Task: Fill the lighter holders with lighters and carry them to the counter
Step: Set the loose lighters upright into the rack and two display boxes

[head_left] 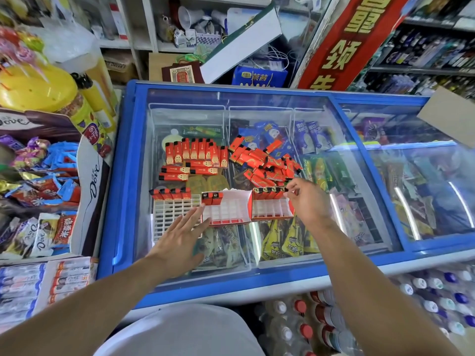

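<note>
Three lighter holders stand side by side on the freezer's glass lid (257, 98). The white grid holder (169, 214) on the left has a back row of red lighters. The middle holder (226, 211) holds two. The right red holder (272, 209) has a full back row. Loose red lighters lie behind them in a neat group (198, 155) and a jumbled pile (267, 160). My left hand (180, 240) hovers flat and open over the white holder's front. My right hand (305, 199) pinches a lighter at the right end of the right holder's back row.
The blue chest freezer (123, 176) holds ice creams under the glass. A candy display with Dove boxes (51, 176) crowds the left. Bottled drinks (424, 291) stand below the freezer's front at right. Shelves, boxes and a red banner (344, 39) rise behind.
</note>
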